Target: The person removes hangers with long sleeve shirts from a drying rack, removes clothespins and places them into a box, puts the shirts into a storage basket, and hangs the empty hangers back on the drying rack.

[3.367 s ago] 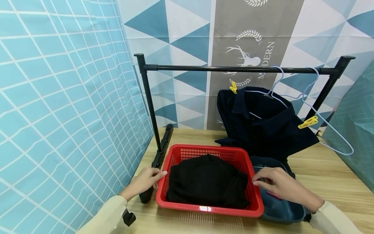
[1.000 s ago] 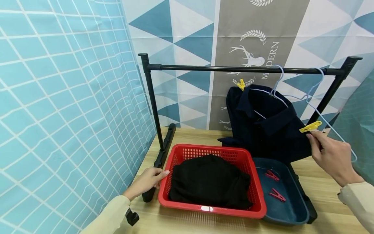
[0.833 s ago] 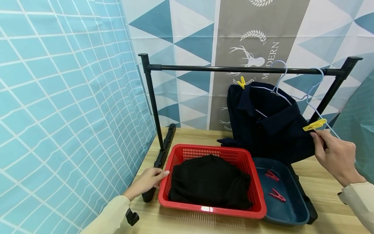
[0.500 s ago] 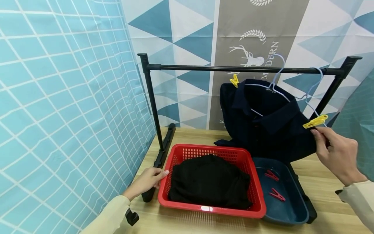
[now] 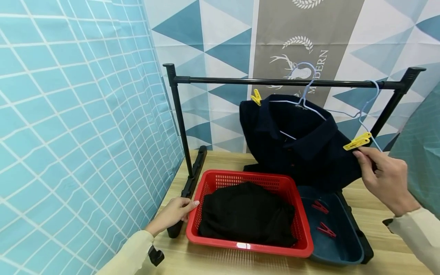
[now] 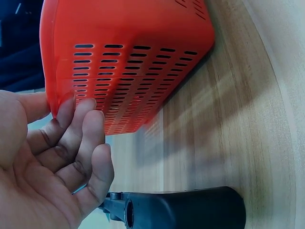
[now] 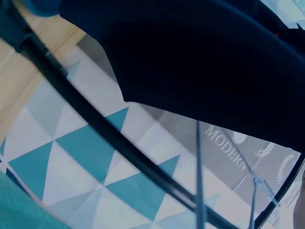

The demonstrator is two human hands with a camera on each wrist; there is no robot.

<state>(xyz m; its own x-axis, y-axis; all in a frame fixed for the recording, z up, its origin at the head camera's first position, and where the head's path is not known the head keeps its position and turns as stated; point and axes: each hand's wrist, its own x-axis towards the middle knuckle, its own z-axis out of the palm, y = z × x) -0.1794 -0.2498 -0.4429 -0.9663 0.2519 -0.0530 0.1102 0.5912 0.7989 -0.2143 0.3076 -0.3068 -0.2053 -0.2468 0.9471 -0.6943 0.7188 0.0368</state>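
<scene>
My right hand (image 5: pixel 388 177) pinches the shoulder edge of a dark navy collared shirt (image 5: pixel 309 164), just below a yellow clothespin (image 5: pixel 357 141). The shirt hangs tilted on a pale blue hanger (image 5: pixel 305 91), whose hook stands raised around the black rail. Another yellow clothespin (image 5: pixel 256 97) grips its other shoulder. In the right wrist view the shirt (image 7: pixel 200 62) fills the top, with only a sliver of my hand at the edge. With thumb and forefinger my left hand (image 5: pixel 173 214) holds the left rim of a red basket (image 5: pixel 247 248), which contains black cloth (image 5: pixel 245 215).
A black clothes rack (image 5: pixel 223 80) spans the table. At its right end hangs a second blue hanger (image 5: pixel 365 107). Right of the basket, a dark blue basin (image 5: pixel 347 248) holds pink clothespins (image 5: pixel 325 230). Patterned sheets cover the walls behind and left.
My right hand has gone from beside the basket to the shirt's shoulder. The shirt and its hanger have risen and slid left along the rail. My left hand stays on the basket rim.
</scene>
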